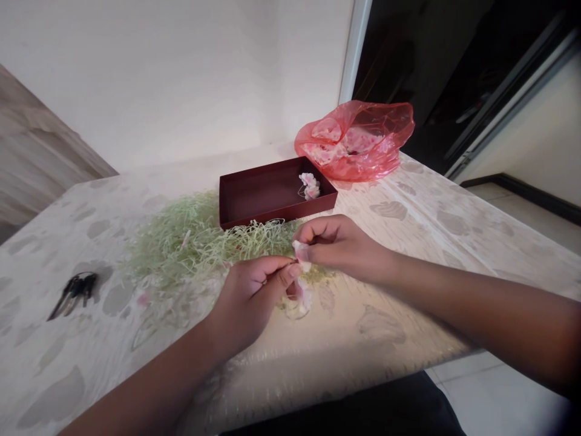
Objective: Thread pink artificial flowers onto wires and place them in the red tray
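We have both hands over the near half of the table, fingertips almost meeting. Our right hand (338,248) pinches a white-and-pink artificial blossom (301,251) between thumb and forefinger. Our left hand (252,293) has thumb and forefinger closed narrow at that blossom's lower edge; what sits between them is too small for us to tell. At 6 o'clock from the pinch, just below our left fingertips, we see a second blossom (303,301) (its edges blur, so we cannot tell whether the two are joined).

From our fingertips, a rectangular maroon box (281,214) lies open toward 11 o'clock, with a small blossom cluster (310,186) inside near its right end. Pale green shredded filler (190,233) spreads toward 9 and 10 o'clock, up against the box's near side. A translucent red plastic bag (376,166) slumps at 1 o'clock, with pink-and-white pieces showing through it. A bunch of keys (77,290) rests well apart at 9 o'clock on the leaf-patterned tablecloth (385,327).
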`<state>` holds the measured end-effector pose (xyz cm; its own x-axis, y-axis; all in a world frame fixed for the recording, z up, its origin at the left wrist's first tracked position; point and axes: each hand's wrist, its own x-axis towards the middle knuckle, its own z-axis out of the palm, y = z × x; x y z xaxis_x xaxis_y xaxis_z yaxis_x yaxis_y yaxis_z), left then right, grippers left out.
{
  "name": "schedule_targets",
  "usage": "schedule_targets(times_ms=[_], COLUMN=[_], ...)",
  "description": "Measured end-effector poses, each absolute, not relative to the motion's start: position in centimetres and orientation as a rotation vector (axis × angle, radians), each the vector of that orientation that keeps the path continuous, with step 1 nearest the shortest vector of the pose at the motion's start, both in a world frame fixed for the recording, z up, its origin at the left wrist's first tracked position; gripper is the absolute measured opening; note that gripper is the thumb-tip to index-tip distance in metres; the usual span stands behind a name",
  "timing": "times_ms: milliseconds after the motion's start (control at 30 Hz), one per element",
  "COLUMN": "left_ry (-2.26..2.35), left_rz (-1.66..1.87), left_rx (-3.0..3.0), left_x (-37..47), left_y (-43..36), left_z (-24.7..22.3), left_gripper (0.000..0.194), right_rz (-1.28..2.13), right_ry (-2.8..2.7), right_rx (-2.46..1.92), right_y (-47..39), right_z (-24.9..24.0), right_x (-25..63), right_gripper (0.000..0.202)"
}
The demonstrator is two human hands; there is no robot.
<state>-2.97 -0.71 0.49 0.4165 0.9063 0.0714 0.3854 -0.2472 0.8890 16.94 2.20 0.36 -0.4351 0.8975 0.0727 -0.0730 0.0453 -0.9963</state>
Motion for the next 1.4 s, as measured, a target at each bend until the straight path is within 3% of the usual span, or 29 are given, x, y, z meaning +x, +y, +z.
schedule_targets(times_ms=[300,767,1167,1400], left_ry=[1.141,1.110,0.920,1.001], left_rz=[0.714,0.744,0.753,0.803], left_rx=[1.958,2.128,2.388,2.238], left_x=[-3.0,-3.1,-3.8,-3.3], left_y=[-0.6,-0.4,-0.1,-0.5], left_z=[0.6,0.3,-0.3,0.7], left_gripper=[0.031,0.033,0.028,0.027], right_rz=[1.504,1.017,1.126,1.452], right_ry=[-1.699,-2.019,-2.049,-1.793], right_rx=[-0.813,-0.723,-0.665,-0.638], right_y=[2.6,2.3,2.0,3.1], right_z=[0.3,0.9,1.4,1.2], right_x=[17.4,17.4,17.6,17.8], right_gripper=[0.015,0.014,0.007,0.008])
